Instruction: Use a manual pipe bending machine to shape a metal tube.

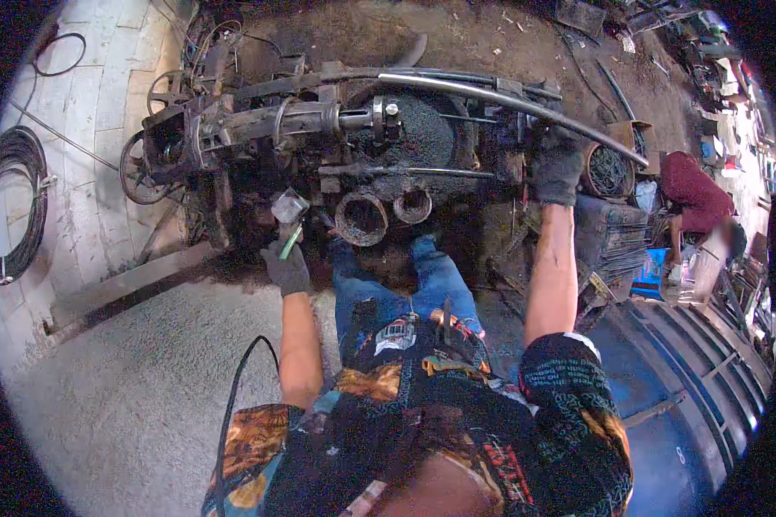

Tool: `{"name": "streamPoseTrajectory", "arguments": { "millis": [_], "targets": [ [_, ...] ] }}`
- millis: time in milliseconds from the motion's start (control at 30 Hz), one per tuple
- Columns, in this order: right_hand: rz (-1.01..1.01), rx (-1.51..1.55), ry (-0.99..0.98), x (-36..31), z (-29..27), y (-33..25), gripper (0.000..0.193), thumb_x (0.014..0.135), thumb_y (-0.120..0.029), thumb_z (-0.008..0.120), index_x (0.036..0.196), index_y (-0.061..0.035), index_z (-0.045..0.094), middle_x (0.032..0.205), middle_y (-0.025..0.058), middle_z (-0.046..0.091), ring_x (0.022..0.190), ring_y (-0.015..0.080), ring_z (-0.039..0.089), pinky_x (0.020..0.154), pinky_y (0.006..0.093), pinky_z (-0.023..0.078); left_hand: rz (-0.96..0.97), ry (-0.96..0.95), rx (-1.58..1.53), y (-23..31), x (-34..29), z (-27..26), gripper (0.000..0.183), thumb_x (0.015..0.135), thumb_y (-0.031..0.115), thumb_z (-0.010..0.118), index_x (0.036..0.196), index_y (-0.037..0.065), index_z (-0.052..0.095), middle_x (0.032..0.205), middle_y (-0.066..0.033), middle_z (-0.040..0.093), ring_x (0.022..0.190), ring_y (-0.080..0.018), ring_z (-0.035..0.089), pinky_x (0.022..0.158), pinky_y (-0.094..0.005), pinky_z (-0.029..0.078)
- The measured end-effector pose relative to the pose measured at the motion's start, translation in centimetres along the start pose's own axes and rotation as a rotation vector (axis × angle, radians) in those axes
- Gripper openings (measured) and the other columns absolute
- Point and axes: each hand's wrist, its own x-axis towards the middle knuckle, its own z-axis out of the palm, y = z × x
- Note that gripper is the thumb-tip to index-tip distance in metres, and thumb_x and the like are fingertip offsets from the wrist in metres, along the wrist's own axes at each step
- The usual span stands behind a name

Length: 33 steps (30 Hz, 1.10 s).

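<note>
A dark machine (267, 125) with rods and a spindle stands in front of me. My left hand (288, 267), in a dark glove, is closed on a thin green handle (291, 243); just beyond it is a shiny, boxy piece (290, 207) whose kind I cannot make out. A long bare metal tube (491, 93) slants over the machine's far side and sticks out to the right. My gloved right hand (558, 168) is closed at this tube near the machine's right end, its fingertips dark. Two round, open pipe ends (361, 219) face me between my hands.
Dark grit fills a round pan (422, 129) under the spindle. A coil of black hose (13, 207) lies on the left. On the right are a bucket of wire (610, 168), stacked rods (612, 237), a blue metal panel (664, 379) and a crouching person in a maroon shirt (694, 189).
</note>
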Motion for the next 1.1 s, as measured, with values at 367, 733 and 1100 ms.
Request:
{"name": "streamPoseTrajectory", "arguments": {
  "millis": [367,733,1100],
  "targets": [
    [0.093,1.115,0.083,5.4,6.6,3.5,0.044,0.101,-0.005,0.052,0.146,-0.0058,0.056,0.142,0.0032,0.062,0.117,0.0177,0.059,0.105,0.032,0.045,-0.168,0.258,-0.183,3.7,-0.5,2.0,0.041,0.106,0.026,0.05,0.132,-0.004,0.061,0.139,-0.016,0.06,0.13,-0.0298,0.055,0.115,-0.0408,0.038],
    [0.12,1.458,0.063,5.3,5.8,-0.2,0.035,0.105,-0.022,0.059,0.136,-0.0061,0.061,0.126,0.0048,0.067,0.11,0.0172,0.062,0.101,0.0345,0.049,0.715,0.087,0.116,24.0,14.8,3.4,0.041,0.107,0.027,0.054,0.133,-0.004,0.061,0.138,-0.022,0.062,0.131,-0.0356,0.057,0.113,-0.0445,0.041],
    [0.082,1.486,0.07,5.5,8.6,0.2,0.034,0.105,-0.026,0.058,0.132,-0.0075,0.065,0.128,0.0038,0.068,0.114,0.0176,0.062,0.103,0.034,0.048,0.836,-0.257,0.348,24.8,23.3,8.6,0.048,0.111,0.035,0.038,0.137,0.003,0.061,0.143,-0.0176,0.06,0.136,-0.0372,0.052,0.115,-0.0434,0.039]
  ]
}}
